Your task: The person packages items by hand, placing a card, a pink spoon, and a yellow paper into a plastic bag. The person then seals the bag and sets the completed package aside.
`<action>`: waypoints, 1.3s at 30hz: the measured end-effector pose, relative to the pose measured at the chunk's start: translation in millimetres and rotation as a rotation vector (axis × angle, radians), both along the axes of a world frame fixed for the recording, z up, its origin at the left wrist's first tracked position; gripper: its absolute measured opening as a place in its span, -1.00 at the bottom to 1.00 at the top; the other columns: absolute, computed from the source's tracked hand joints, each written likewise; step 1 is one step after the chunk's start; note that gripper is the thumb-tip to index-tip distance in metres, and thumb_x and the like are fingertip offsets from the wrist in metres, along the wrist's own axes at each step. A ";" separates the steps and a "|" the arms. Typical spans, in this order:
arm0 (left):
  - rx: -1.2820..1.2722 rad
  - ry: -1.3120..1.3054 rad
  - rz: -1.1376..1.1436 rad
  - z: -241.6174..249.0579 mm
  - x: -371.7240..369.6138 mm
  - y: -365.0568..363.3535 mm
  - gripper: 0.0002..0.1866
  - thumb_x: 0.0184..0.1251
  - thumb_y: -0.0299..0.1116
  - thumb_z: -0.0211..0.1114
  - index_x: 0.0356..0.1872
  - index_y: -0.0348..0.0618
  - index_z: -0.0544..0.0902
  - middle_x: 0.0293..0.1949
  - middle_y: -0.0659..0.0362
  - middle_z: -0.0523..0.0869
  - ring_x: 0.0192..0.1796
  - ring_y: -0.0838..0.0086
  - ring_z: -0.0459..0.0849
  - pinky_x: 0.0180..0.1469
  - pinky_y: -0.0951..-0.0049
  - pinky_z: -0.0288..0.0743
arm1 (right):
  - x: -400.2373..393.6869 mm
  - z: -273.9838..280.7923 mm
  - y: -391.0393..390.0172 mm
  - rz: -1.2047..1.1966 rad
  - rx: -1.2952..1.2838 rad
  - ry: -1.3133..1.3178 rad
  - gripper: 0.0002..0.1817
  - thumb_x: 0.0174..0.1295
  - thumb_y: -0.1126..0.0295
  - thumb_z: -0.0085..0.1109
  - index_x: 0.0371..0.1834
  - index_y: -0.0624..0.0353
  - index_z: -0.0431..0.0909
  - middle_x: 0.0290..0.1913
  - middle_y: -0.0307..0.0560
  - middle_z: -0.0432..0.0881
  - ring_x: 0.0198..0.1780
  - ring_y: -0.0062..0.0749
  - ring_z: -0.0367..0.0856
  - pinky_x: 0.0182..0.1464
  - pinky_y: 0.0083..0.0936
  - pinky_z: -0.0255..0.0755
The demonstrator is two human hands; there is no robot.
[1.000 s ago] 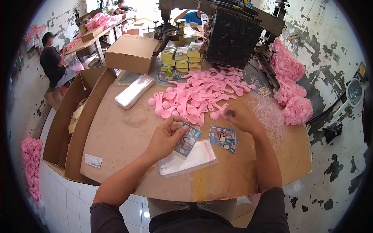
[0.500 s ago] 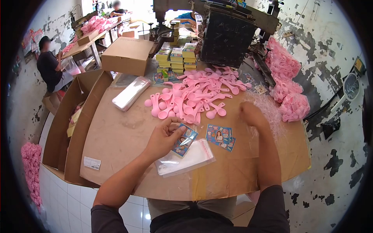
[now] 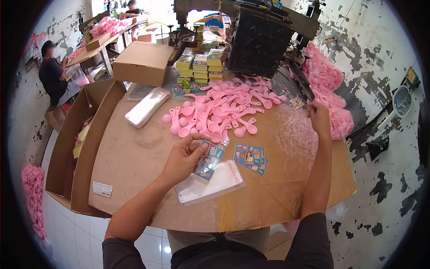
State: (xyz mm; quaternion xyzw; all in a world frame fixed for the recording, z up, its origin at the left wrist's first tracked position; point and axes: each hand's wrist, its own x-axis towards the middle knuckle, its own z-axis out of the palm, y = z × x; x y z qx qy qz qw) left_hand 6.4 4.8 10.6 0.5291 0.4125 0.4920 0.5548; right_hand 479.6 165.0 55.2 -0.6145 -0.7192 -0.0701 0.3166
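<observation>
My left hand (image 3: 187,154) grips a blue printed card (image 3: 209,162) between thumb and fingers; the card appears to be inside a clear plastic bag. Below it lies a stack of clear plastic bags (image 3: 210,186) on the cardboard-covered table. To the right are several loose blue cards (image 3: 249,155), overlapping. My right hand (image 3: 319,117) is raised over the right side, fingers curled together; whatever they may hold is too small to make out. Beneath and left of it sits a tangle of thin clear strips (image 3: 295,139). A heap of pink spoons (image 3: 219,112) lies beyond my left hand.
Another bag stack (image 3: 148,107) lies at left, beside a long open carton (image 3: 83,166). Behind are a closed box (image 3: 143,62), stacked cards (image 3: 199,62) and a black machine (image 3: 257,42). Pink bundles (image 3: 324,76) line the right. A person (image 3: 53,74) sits far left.
My right hand has moved right and slightly up, away from the table's middle to beyond the strips. My left hand still holds the bagged card, and the view has shifted slightly.
</observation>
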 end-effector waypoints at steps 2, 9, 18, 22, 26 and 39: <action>0.035 0.002 0.001 -8.7 -2.5 3.9 -0.78 0.60 -0.39 0.24 0.14 -0.18 0.60 -0.31 0.30 0.78 -0.49 0.84 0.47 -0.48 0.68 0.26 | 2.3 -6.0 4.2 0.072 -0.017 -0.125 -0.79 0.30 0.55 0.15 -0.07 0.25 0.72 0.02 0.17 0.75 0.04 0.10 0.70 0.15 -0.22 0.54; 0.004 0.002 -0.007 -3.8 -1.7 1.5 -0.77 0.60 -0.39 0.25 0.16 -0.18 0.58 -0.30 0.31 0.77 -0.47 0.84 0.47 -0.47 0.69 0.27 | -31.7 -2.7 -3.1 -0.127 -0.330 0.092 -0.61 0.37 0.33 0.21 0.25 0.09 0.62 0.17 0.16 0.70 0.41 0.06 0.46 0.43 -0.08 0.28; 0.000 -0.057 0.000 -7.1 -1.8 5.9 -0.76 0.61 -0.35 0.24 0.18 -0.14 0.56 -0.30 0.32 0.78 -0.46 0.85 0.47 -0.46 0.70 0.26 | -63.9 9.7 -28.4 -0.117 0.013 -0.193 -0.60 0.27 0.34 0.33 0.17 0.18 0.65 0.21 0.20 0.66 0.41 0.10 0.47 0.46 -0.03 0.27; -0.030 -0.003 -0.042 -8.1 -8.7 6.1 -0.73 0.63 -0.35 0.22 0.21 -0.18 0.54 -0.18 0.20 0.80 -0.29 0.71 0.66 -0.30 0.62 0.52 | -92.5 -11.0 -10.2 0.085 0.029 -0.115 -0.64 0.24 0.38 0.35 0.11 0.19 0.69 0.12 0.12 0.70 0.26 -0.01 0.60 0.25 -0.19 0.46; -0.021 0.009 -0.016 -5.3 -5.7 3.6 -0.73 0.64 -0.33 0.20 0.21 -0.22 0.55 -0.13 0.16 0.82 -0.16 0.63 0.77 -0.16 0.57 0.66 | -140.0 -52.8 -6.9 0.471 0.004 -0.001 -0.71 0.29 0.33 0.27 0.02 0.20 0.73 -0.04 0.10 0.70 0.13 0.06 0.60 0.27 -0.12 0.41; -0.031 -0.154 -0.064 -9.5 -6.9 5.1 -0.71 0.63 -0.34 0.23 0.18 -0.31 0.55 -0.08 0.14 0.82 -0.12 0.62 0.78 -0.09 0.54 0.68 | -183.0 -34.9 -24.2 0.522 -0.220 0.085 -0.77 0.22 0.54 0.27 -0.05 0.32 0.68 -0.17 0.00 0.69 -0.11 -0.22 0.71 -0.03 -0.31 0.56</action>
